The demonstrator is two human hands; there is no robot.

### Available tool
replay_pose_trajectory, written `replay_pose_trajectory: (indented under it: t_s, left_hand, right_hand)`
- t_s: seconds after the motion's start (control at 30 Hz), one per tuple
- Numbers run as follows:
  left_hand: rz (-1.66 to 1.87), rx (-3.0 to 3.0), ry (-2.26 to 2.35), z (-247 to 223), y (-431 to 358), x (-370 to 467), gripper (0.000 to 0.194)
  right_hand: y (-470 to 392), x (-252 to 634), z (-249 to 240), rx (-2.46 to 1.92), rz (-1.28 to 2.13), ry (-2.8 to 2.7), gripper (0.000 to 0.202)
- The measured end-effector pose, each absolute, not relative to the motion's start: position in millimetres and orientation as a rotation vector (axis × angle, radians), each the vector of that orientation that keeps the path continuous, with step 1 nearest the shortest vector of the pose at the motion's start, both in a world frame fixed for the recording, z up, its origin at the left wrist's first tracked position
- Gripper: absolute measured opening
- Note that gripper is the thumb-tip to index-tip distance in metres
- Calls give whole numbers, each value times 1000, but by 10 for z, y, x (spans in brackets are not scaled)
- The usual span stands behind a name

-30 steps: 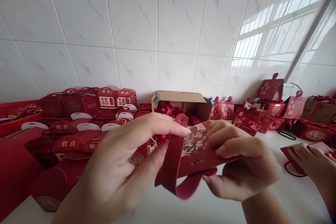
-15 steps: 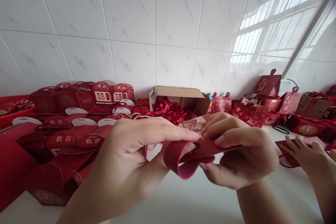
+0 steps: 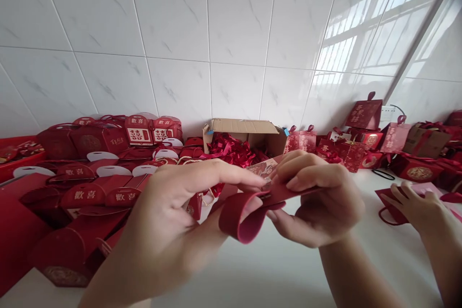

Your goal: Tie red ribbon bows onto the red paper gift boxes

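Observation:
Between my hands, above the table, is a red printed card gift box [image 3: 262,168], seen partly edge-on. A wide red ribbon [image 3: 238,224] curls from it in a loop toward me. My left hand [image 3: 187,216] has its fingers bent around the ribbon, the fingertips at the card's edge and one tip inside the loop. My right hand [image 3: 317,197] pinches the red card, its thumb pressing the ribbon's end from below. The fingers cover much of the box, and where the ribbon meets the card is hidden.
Several finished red gift boxes [image 3: 75,236] crowd the left side. A cardboard carton [image 3: 245,126] of red ribbons stands at the back against the tiled wall. More red boxes [image 3: 418,168] fill the back right. At the right edge a co-worker's hand [image 3: 411,207] touches a red box.
The view has shifted slightly, and both hands with the box sit a little further left. The ribbon's end shows closer against the card; the grips look the same.

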State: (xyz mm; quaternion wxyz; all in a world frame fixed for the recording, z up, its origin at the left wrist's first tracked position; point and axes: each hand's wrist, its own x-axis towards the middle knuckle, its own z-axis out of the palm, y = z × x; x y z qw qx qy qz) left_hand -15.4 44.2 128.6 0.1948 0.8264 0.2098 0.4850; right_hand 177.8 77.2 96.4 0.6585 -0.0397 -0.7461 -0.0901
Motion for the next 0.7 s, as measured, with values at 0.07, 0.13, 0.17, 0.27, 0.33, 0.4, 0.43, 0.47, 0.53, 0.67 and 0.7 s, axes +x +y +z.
replay_pose_trajectory:
  t_s: [0.07, 0.13, 0.17, 0.27, 0.33, 0.4, 0.43, 0.47, 0.53, 0.67, 0.7]
  left_hand:
    - [1263, 2304, 563, 1285, 436, -167, 19]
    - [1210, 2286, 500, 1268, 437, -176, 21]
    - [1202, 2277, 467, 1255, 442, -176, 23]
    - [1241, 2277, 356, 1212, 480, -151, 26]
    - [1288, 2297, 291, 1201, 518, -116, 27]
    - [1349, 2320, 256, 1209, 555, -76, 28]
    - [1373, 2332, 244, 1218, 571, -59, 28]
    - [1387, 2347, 233, 1226, 584, -44, 28]
    - [1396, 2369, 213, 1237, 602, -25, 27]
    - [1389, 2423, 196, 1215, 618, -26, 27]
    - [1391, 2437, 194, 1203, 621, -33, 27]
  right_hand:
    - [767, 1777, 971, -77, -239, -1667, 30]
    - [755, 1777, 985, -48, -239, -1659, 26]
    - [748, 1778, 993, -26, -225, -1660, 25]
    - [725, 1784, 1016, 35, -165, -1663, 25]
    - [715, 1784, 1025, 57, -130, -1664, 27]
    - [712, 1777, 1028, 61, -113, -1660, 26]
    - [713, 1772, 1027, 63, -117, -1654, 26]
    - [715, 1766, 1026, 60, -125, -1649, 25]
    - [725, 1755, 1021, 51, -148, -1637, 25]
    - [756, 1744, 1012, 36, -183, -1611, 25]
    - [763, 1742, 1011, 36, -185, -1613, 25]
